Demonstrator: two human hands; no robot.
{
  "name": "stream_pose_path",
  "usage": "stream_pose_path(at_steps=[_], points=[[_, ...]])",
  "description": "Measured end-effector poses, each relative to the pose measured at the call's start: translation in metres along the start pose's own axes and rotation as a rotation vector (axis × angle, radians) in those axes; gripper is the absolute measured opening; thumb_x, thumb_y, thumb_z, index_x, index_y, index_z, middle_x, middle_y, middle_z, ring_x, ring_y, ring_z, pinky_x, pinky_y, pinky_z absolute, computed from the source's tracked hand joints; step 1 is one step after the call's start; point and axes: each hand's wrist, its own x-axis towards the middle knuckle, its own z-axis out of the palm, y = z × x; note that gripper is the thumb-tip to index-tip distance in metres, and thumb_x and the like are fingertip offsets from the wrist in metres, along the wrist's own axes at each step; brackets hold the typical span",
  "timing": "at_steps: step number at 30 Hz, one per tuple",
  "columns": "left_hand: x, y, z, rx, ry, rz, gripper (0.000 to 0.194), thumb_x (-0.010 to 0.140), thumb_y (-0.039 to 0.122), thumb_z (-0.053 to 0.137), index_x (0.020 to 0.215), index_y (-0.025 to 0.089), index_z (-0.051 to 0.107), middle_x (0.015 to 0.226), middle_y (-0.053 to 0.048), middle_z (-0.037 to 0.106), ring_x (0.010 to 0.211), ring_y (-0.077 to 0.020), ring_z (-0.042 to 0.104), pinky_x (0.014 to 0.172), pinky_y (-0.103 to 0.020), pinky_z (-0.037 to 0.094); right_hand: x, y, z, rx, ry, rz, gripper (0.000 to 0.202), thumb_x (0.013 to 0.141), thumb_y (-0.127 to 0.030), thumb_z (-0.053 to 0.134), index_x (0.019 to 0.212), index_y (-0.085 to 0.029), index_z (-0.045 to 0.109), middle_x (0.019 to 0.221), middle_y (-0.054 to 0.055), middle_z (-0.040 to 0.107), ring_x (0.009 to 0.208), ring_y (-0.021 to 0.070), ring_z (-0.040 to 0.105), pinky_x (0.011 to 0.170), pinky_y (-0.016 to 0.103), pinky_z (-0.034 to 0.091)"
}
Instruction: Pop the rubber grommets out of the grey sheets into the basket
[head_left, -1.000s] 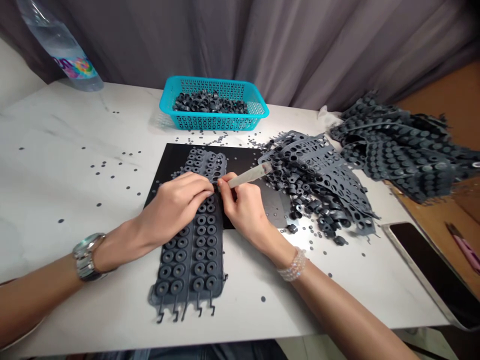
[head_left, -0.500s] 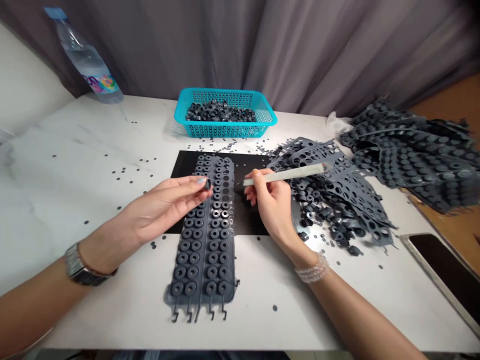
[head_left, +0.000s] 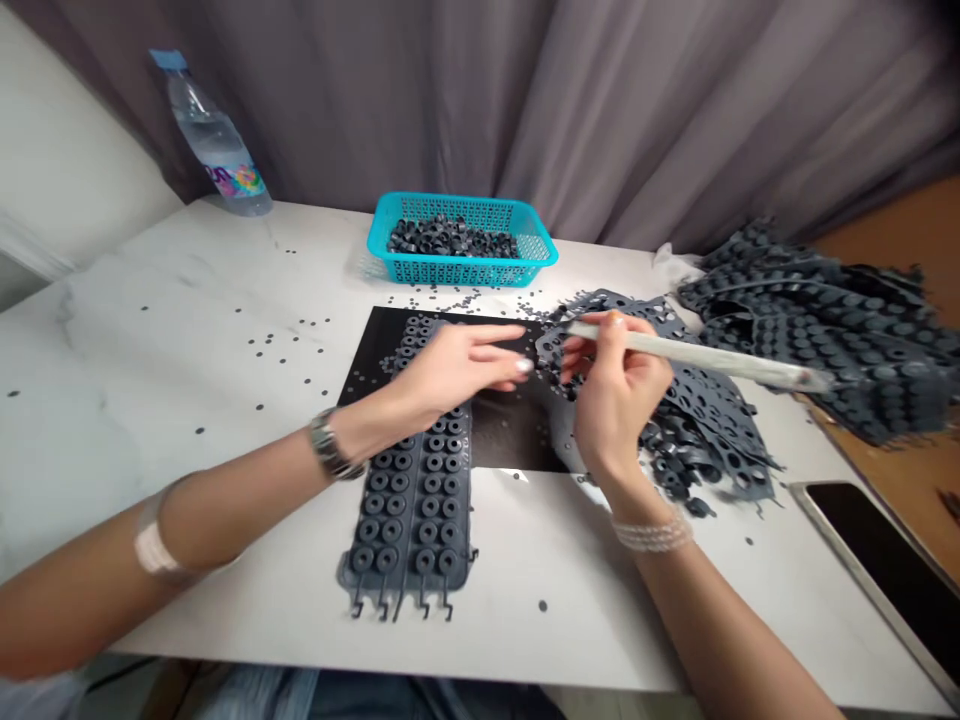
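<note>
My left hand (head_left: 465, 372) reaches over the dark rubber sheet (head_left: 412, 500), fingers stretched out to the right with nothing visible in them. Rows of round rubber rings with centre holes stand on that sheet. Its upper part is hidden by my left hand and wrist. My right hand (head_left: 619, 395) is closed around a long white pen-like tool (head_left: 720, 360), whose thin dark tip points left. Just right of my left fingertips lies a heap of loose black rubber rings (head_left: 679, 460) with punched-out rubber sheets (head_left: 705, 410). A black mat (head_left: 510, 435) lies beneath.
A turquoise basket (head_left: 465, 272) of small black rings stands at the back. A water bottle (head_left: 225, 160) is at the back left. More rubber sheets (head_left: 825, 330) pile up at right, near a phone-like dark slab (head_left: 885, 570). Small black discs dot the white table (head_left: 187, 340).
My left hand has moved right, and the black ring is no longer seen between its fingers. My right hand has shifted right with the tool. The view has also moved slightly.
</note>
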Motion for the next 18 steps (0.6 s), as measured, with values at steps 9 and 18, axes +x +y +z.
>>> stream_pose_path(at_steps=[9, 18], points=[[-0.013, 0.018, -0.029, 0.991, 0.061, 0.292, 0.021, 0.080, 0.016, 0.060, 0.096, 0.014, 0.074, 0.095, -0.007, 0.074, 0.082, -0.0186, 0.066, 0.081, -0.033, 0.051, -0.007, 0.005, -0.007, -0.012, -0.247, 0.152, 0.032, 0.092, -0.045, 0.051, 0.093, -0.015, 0.061, 0.067, -0.001, 0.060, 0.051, 0.0092, 0.056, 0.043, 0.020, 0.047], [-0.031, -0.022, -0.040, 1.272, -0.127, 0.329, 0.023, 0.086, 0.020, 0.052, 0.099, 0.018, 0.071, 0.095, -0.005, 0.069, 0.093, -0.0208, 0.061, 0.085, -0.033, 0.044, -0.039, 0.005, 0.010, -0.289, -0.745, 0.104, 0.036, 0.096, -0.030, 0.042, 0.066, -0.017, 0.056, 0.063, 0.001, 0.061, 0.052, 0.0096, 0.057, 0.051, 0.020, 0.041]])
